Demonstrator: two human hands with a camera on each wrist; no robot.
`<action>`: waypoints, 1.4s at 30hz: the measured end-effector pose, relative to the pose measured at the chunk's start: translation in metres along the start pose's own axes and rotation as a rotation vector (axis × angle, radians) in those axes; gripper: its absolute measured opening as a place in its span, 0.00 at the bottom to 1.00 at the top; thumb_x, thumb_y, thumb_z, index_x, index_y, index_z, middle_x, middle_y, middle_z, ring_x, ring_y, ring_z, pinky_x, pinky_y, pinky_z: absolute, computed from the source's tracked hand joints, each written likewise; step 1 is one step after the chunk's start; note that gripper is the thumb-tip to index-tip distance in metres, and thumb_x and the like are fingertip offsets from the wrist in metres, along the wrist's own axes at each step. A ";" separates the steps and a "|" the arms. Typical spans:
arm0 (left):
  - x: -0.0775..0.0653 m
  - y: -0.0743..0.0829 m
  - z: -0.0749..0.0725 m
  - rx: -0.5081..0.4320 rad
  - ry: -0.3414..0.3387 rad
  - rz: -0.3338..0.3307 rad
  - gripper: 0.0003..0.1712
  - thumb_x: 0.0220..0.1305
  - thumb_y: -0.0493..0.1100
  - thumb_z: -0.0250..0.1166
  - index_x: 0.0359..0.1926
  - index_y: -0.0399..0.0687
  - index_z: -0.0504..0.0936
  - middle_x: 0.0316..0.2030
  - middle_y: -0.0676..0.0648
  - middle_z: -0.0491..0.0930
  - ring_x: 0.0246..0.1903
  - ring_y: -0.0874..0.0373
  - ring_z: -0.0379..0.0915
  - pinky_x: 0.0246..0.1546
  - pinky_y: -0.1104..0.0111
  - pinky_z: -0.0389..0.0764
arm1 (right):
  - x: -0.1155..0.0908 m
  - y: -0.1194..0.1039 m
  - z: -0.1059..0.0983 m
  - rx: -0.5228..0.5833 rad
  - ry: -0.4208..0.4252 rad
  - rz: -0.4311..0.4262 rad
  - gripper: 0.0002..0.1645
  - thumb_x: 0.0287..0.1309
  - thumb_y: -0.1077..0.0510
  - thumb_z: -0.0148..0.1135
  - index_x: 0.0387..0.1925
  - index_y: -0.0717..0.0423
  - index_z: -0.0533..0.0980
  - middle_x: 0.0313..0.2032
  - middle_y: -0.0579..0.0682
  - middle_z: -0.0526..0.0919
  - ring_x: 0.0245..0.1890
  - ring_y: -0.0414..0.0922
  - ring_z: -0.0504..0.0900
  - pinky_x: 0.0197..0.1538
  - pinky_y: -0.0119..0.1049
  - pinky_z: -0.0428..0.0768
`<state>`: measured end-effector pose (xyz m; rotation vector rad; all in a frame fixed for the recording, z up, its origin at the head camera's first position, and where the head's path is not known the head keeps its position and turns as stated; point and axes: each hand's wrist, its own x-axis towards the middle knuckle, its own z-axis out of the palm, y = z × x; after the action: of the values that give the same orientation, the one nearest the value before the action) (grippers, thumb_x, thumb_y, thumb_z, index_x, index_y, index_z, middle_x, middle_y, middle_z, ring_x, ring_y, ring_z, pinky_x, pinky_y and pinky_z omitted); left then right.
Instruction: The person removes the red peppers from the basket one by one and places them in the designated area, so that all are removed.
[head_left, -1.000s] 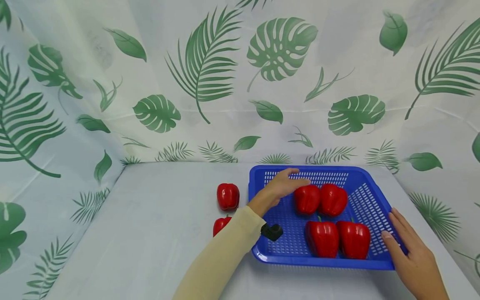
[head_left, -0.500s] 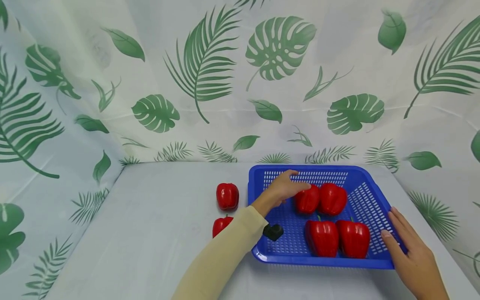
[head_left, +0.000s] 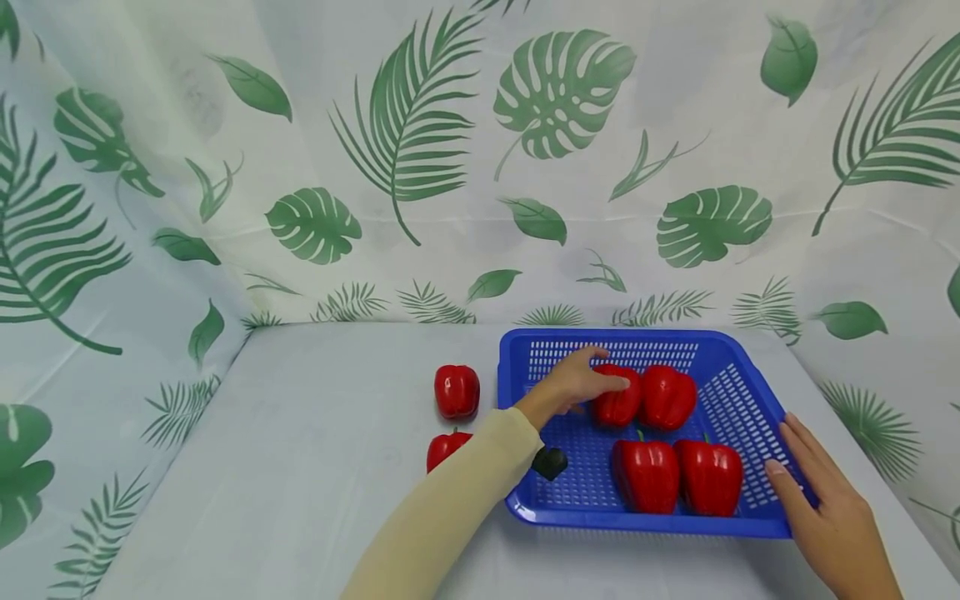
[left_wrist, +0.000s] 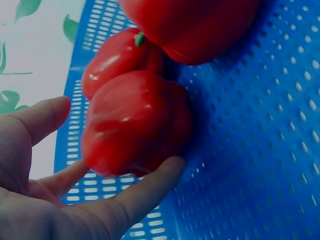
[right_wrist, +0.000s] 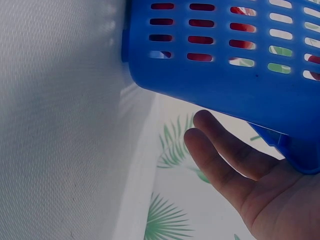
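Observation:
My left hand (head_left: pixel 576 380) reaches into the blue plastic basket (head_left: pixel 652 523) at the back-left red bell pepper (head_left: pixel 621 407). In the left wrist view its fingers are spread beside this bell pepper (left_wrist: pixel 135 122). The thumb's tip lies right at the pepper's edge, while the raised finger stands apart from it. My right hand (head_left: pixel 832 508) holds the basket's right side, thumb over the rim and fingers outside. From the right wrist view, those fingers lie nearly straight under the basket wall (right_wrist: pixel 210 90); the thumb is hidden there.
Beside the pepper sits another bell pepper (head_left: pixel 667 398), with two more, a left one (head_left: pixel 647 477) and a right one (head_left: pixel 709 478), in front. Left of the basket, a bell pepper (head_left: pixel 456 392) and a partly covered one (head_left: pixel 446 448) rest on the white table (head_left: pixel 300 467).
My left hand has shifted slightly right and down, and its thumb now overlaps the back-left bell pepper more. My right hand stays on the basket.

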<state>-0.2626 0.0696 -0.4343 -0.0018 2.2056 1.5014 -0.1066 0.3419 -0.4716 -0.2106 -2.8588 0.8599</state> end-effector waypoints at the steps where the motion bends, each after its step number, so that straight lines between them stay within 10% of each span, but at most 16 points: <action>1: 0.001 0.000 0.001 0.002 -0.004 0.001 0.33 0.67 0.45 0.75 0.72 0.52 0.78 0.61 0.44 0.80 0.58 0.44 0.80 0.55 0.44 0.85 | 0.000 0.000 0.000 0.003 0.002 -0.002 0.42 0.84 0.46 0.46 0.85 0.60 0.47 0.84 0.65 0.45 0.79 0.74 0.45 0.67 0.81 0.50; 42: 0.000 -0.004 -0.007 0.114 -0.047 0.065 0.31 0.66 0.40 0.77 0.68 0.47 0.80 0.55 0.45 0.81 0.53 0.46 0.83 0.46 0.54 0.90 | 0.000 -0.002 0.000 -0.012 -0.008 0.017 0.43 0.84 0.45 0.45 0.85 0.60 0.46 0.83 0.66 0.44 0.79 0.76 0.45 0.65 0.83 0.54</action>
<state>-0.2643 0.0619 -0.4357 0.1410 2.2698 1.3931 -0.1069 0.3403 -0.4705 -0.2345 -2.8738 0.8494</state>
